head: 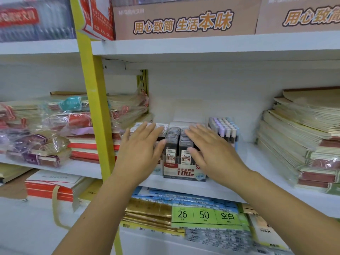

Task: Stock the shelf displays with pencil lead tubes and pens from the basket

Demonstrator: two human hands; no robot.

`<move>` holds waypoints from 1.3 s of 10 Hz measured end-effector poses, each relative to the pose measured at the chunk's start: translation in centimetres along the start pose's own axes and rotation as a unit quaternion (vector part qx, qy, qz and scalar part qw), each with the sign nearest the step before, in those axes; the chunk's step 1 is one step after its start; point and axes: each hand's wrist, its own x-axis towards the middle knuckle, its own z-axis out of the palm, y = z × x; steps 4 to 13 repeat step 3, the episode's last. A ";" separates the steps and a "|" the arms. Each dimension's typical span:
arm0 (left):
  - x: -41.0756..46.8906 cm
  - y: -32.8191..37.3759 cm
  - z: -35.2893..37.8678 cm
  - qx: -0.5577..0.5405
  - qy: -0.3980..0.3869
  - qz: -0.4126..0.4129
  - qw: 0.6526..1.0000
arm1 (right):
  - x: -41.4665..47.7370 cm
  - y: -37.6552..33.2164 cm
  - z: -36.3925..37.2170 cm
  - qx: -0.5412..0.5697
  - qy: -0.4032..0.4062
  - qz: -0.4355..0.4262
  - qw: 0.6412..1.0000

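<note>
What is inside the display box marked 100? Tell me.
Two rows of dark lead tubes stand in the display box. The left hand and right hand cover its sides, hiding any further rows.

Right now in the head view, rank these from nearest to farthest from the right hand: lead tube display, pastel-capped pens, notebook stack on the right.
1. Lead tube display, directly at the right hand.
2. Pastel-capped pens, just behind, to the right.
3. Notebook stack, shelf's far right.

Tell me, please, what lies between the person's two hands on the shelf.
Head view: two rows of pencil lead tubes in their display box stand between left hand and right hand.
</note>
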 end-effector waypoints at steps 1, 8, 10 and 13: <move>-0.4 -0.7 0.6 0.021 -0.023 0.006 0.999 | -0.3 -0.2 0.8 0.003 -0.008 0.017 1.000; -0.4 -0.5 0.2 0.006 0.011 0.022 1.000 | -0.6 -0.8 -0.1 0.045 0.008 0.024 0.999; -0.4 -0.5 0.2 0.006 0.011 0.022 1.000 | -0.6 -0.8 -0.1 0.045 0.008 0.024 0.999; -0.4 -0.5 0.2 0.006 0.011 0.022 1.000 | -0.6 -0.8 -0.1 0.045 0.008 0.024 0.999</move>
